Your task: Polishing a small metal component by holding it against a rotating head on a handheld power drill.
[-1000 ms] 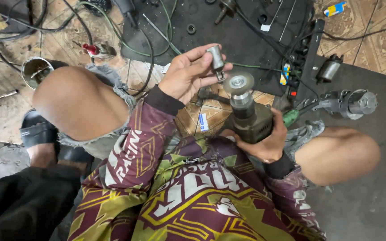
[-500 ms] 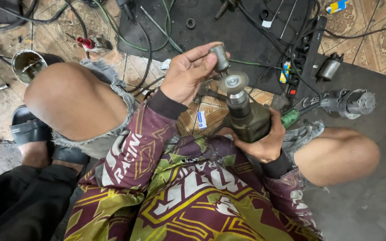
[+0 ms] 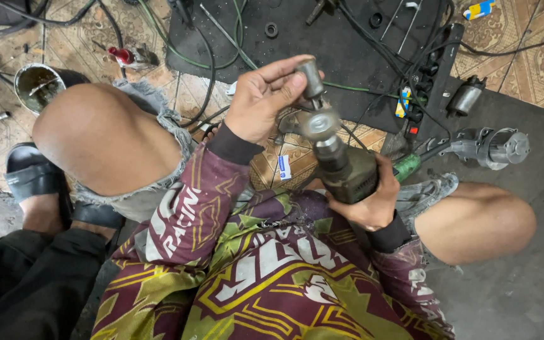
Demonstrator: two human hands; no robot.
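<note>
Small metal cylinder held at a power tool's wire wheel

Left hand pinches the small metal cylinder just above the wire wheel; right hand clenches the green power tool. Light contact, fingertips clear, seems wise.

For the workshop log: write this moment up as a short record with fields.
Setting: person seated on a tiled floor, knees apart, black mat ahead
Left hand: raised, fingertips pinching a small metal cylinder just above the tool's round head
Right hand: wrapped around the green power tool, its head pointing up
Tool head: round wire wheel
Nearby right: grey motor part and a green-handled screwdriver on the floor
Nearby left: metal tin, black sandal
Mat: cables, small rings, black power strip
</note>
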